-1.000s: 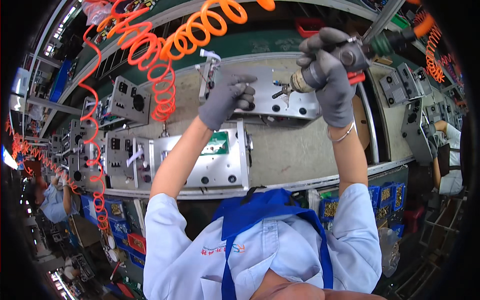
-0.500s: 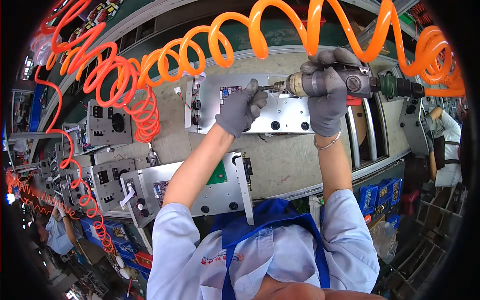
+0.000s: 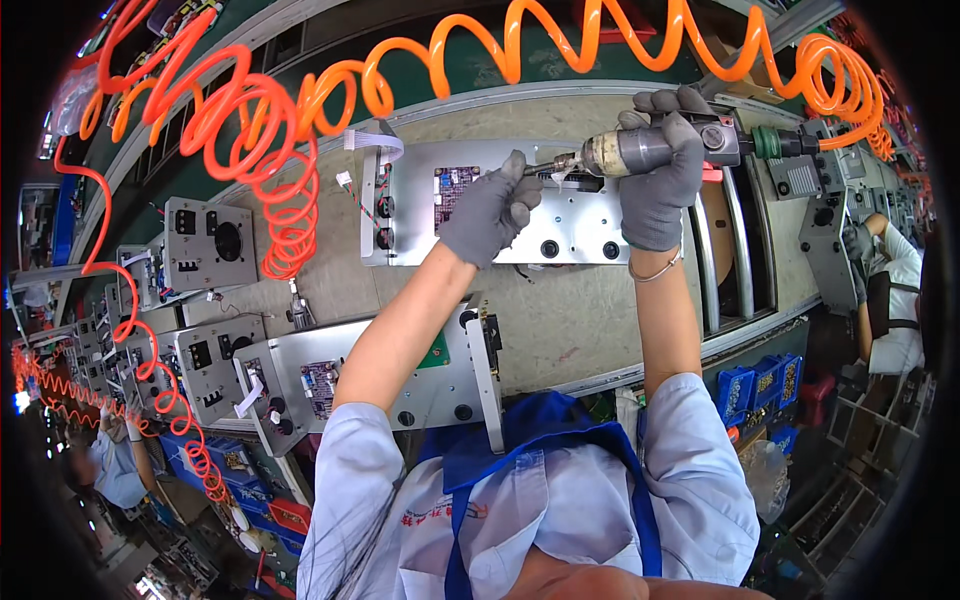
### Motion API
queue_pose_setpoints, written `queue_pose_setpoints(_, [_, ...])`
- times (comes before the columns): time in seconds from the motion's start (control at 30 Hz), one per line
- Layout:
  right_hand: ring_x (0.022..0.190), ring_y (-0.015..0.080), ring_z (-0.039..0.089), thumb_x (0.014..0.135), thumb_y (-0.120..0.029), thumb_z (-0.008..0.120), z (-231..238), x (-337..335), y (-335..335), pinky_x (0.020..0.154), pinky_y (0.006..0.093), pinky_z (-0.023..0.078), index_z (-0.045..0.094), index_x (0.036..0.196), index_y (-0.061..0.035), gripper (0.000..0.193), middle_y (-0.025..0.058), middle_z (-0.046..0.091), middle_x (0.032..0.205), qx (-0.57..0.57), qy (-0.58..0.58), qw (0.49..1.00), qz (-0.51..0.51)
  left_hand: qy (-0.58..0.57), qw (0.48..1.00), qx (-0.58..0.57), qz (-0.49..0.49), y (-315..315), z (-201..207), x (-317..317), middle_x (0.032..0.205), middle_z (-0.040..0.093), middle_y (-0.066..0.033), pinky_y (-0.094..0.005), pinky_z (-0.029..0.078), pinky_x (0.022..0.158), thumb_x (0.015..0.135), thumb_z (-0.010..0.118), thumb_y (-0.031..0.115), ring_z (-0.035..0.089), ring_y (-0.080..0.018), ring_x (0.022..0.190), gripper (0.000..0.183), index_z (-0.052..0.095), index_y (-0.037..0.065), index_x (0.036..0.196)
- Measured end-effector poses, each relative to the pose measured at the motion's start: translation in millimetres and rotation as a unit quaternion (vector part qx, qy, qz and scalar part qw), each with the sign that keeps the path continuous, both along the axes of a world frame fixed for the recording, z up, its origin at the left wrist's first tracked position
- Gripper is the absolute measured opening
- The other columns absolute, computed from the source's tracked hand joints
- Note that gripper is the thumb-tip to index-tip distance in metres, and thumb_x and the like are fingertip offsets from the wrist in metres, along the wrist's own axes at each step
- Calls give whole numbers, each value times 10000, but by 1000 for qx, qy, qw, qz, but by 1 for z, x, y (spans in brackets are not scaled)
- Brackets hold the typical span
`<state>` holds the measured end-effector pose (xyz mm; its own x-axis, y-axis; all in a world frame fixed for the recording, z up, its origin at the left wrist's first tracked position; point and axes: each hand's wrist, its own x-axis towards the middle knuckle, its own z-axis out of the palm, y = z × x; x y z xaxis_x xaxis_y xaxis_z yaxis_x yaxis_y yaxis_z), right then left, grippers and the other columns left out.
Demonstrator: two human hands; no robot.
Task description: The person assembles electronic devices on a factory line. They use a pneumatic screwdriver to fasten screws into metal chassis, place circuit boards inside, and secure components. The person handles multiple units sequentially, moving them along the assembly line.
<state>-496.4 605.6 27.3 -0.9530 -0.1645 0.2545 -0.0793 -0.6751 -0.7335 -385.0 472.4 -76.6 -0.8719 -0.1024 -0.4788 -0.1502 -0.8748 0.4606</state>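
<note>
My right hand [image 3: 662,195], in a grey glove, is wrapped round an air screwdriver [image 3: 632,152] held level, its bit pointing left. My left hand [image 3: 490,208], gloved too, pinches the tip of the screwdriver bit [image 3: 540,168] between thumb and fingers. Whether a screw sits in that pinch is hidden. Below both hands lies a silver metal chassis [image 3: 575,225] with a purple circuit board [image 3: 455,195] and black round feet. A white ribbon cable [image 3: 378,143] sticks up at its left end.
An orange coiled air hose [image 3: 510,50] spans the far side. Red coiled hoses [image 3: 290,220] hang at left, one with a tool [image 3: 300,308]. Nearer stands a second chassis [image 3: 385,385]. Blue screw bins [image 3: 738,395] and a co-worker's arm [image 3: 880,235] are at right.
The screwdriver and right hand have shifted slightly up and right. My left hand has moved a little with the bit. The orange hose has swung up and away.
</note>
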Motion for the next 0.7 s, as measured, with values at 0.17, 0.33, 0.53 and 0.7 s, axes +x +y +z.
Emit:
queue_pose_setpoints(0.17, [892, 235, 608, 789, -102, 540, -9, -7, -1, 728, 357, 560, 463, 1182, -9, 412, 148, 591, 991, 26, 16, 999, -29, 37, 975, -219, 13, 14, 25, 1, 974, 653, -146, -208, 542, 588, 950, 528, 235, 636, -139, 787, 329, 549, -64, 1085])
queue_pose_setpoints(0.33, [840, 236, 635, 797, -48, 537, -16, -11, -7, 703, 343, 566, 474, 1154, 24, 369, 156, 600, 964, 60, 20, 998, -7, 9, 835, -547, -54, 13, 19, -3, 954, 663, -146, -314, 535, 655, 892, 538, 144, 652, -242, 782, 213, 623, -8, 1015])
queue_pose_setpoints(0.53, [861, 190, 629, 816, -16, 544, -29, -9, -8, 706, 311, 571, 503, 1116, 46, 309, 125, 605, 940, 138, 87, 985, 63, -9, 506, -860, -74, 20, -1, -13, 937, 586, -119, -410, 479, 769, 776, 616, 128, 564, -316, 880, 146, 693, 76, 888])
queue_pose_setpoints(0.7, [833, 138, 620, 785, 2, 585, -24, -4, -11, 696, 280, 554, 549, 1072, 30, 290, 86, 618, 916, 166, 79, 978, 98, -37, 514, -852, -95, 23, 0, -12, 927, 587, -116, -402, 472, 788, 762, 637, 125, 564, -299, 886, 157, 702, 74, 895])
